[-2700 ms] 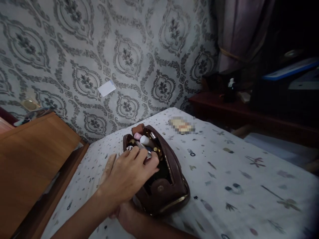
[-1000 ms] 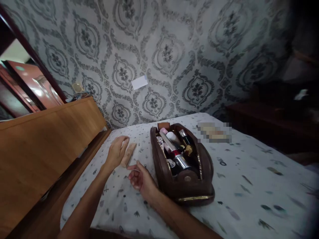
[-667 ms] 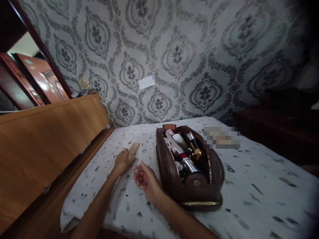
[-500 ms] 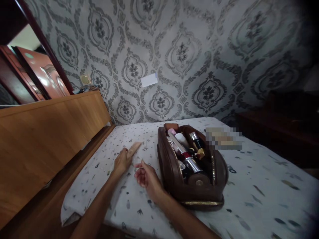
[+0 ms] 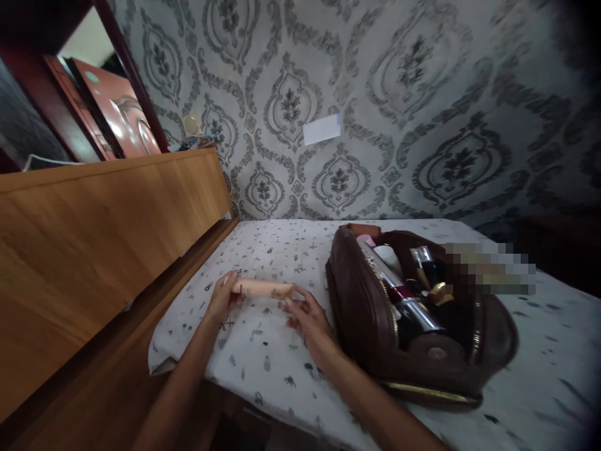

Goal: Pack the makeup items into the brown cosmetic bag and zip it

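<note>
A slim peach cosmetic tube (image 5: 263,288) with small print lies sideways between my two hands, over the patterned sheet. My left hand (image 5: 224,297) is closed around its left end. At the other end, the fingertips of my right hand (image 5: 307,314) pinch the tube. Just right of my right hand stands an unzipped brown leather toiletry bag (image 5: 357,307). Inside it are a long silver container with a red band (image 5: 399,291), a white round-topped item (image 5: 387,255), a black bottle with a silver cap (image 5: 428,263) and a gold-coloured piece (image 5: 440,293).
The bag rests on a bed with a white printed sheet (image 5: 267,244). A wooden headboard (image 5: 141,219) runs along the left. Behind is a patterned wall with a white paper (image 5: 322,129) on it. A blurred-out patch (image 5: 491,269) covers something right of the bag.
My left hand has turned the tube from slanting away to lying crosswise. My right hand, empty before, has come to its right end. The view has swung left, closer to the bag.
</note>
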A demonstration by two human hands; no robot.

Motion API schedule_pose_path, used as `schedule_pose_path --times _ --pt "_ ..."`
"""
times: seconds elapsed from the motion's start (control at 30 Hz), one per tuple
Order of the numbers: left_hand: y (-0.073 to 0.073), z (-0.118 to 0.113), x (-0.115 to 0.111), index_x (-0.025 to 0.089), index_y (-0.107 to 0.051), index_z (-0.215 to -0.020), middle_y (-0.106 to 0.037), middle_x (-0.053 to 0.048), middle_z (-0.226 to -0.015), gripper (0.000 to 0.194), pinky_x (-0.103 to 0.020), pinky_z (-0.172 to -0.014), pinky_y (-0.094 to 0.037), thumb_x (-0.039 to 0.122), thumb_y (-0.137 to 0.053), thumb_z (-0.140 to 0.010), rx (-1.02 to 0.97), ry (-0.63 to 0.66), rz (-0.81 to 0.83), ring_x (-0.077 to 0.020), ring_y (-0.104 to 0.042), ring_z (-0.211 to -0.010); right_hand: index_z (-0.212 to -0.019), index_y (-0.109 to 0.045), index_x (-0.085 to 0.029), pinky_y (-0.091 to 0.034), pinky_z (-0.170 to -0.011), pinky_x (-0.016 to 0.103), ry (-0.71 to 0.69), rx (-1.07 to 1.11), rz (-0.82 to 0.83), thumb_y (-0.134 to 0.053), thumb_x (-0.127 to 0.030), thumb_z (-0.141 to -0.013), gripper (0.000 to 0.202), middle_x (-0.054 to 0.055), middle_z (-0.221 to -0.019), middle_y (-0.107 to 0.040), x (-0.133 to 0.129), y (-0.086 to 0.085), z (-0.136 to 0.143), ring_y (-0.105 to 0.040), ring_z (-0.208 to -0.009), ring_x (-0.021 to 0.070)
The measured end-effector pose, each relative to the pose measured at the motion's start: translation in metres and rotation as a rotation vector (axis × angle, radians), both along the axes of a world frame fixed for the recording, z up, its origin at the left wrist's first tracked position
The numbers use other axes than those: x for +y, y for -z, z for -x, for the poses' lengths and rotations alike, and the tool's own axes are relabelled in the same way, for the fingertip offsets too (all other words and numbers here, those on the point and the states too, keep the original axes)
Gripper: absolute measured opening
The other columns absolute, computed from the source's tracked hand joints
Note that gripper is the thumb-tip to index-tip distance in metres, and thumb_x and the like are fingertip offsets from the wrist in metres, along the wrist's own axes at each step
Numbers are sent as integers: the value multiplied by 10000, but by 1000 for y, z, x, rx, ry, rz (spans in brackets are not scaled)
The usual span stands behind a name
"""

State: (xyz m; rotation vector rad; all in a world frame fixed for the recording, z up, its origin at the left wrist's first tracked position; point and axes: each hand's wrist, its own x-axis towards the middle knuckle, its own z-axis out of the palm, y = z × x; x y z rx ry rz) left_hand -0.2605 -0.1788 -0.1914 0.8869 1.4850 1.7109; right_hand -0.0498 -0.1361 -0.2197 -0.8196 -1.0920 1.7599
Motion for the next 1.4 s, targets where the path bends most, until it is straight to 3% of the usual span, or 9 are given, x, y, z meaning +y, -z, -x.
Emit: schedule_pose_path --times 0.13,0.23,0.53,0.97,1.4 --pt "9 1 0 185 -526 -782 -510 60 -474 617 -157 -299 -202 772 -659 -645 -37 2 19 -70 -417 -330 -881 -680 -201 -397 -499 237 35 -161 -167 -717 -509 -652 385 9 -764 -588 3 1 -2 -530 -630 149" --pt "13 2 0 189 -529 -806 -521 52 -471 645 -163 -285 -171 810 -611 -655 -49 50 50 -78 -409 -309 -791 -692 -196 -305 -446 233 4 -185 -219 -697 -516 -672 341 -23 -624 -530 2 -3 -4 -437 -528 124" --pt "19 4 -1 190 -553 -867 -508 61 -473 651 -176 -302 -263 824 -540 -718 -85 120 -5 -90 -432 -335 -736 -640 -195 -258 -399 231 -41 -174 -214 -672 -627 -706 433 -76 -455 -393 3 -5 -4 -356 -403 97" --pt "17 -1 5 174 -572 -816 -474 65 -428 709 -190 -311 -250 864 -559 -654 -45 53 -18 -89 -400 -322 -703 -632 -198 -277 -390 222 -40 -123 -197 -721 -590 -683 402 -76 -483 -400 4 -5 -2 -355 -413 85" --pt "15 -1 2 176 -594 -938 -475 69 -498 683 -180 -330 -215 812 -590 -689 -89 116 -96 -74 -396 -360 -727 -645 -191 -274 -384 221 -85 -116 -183 -709 -621 -681 437 -80 -447 -404 4 -2 -1 -348 -391 87"
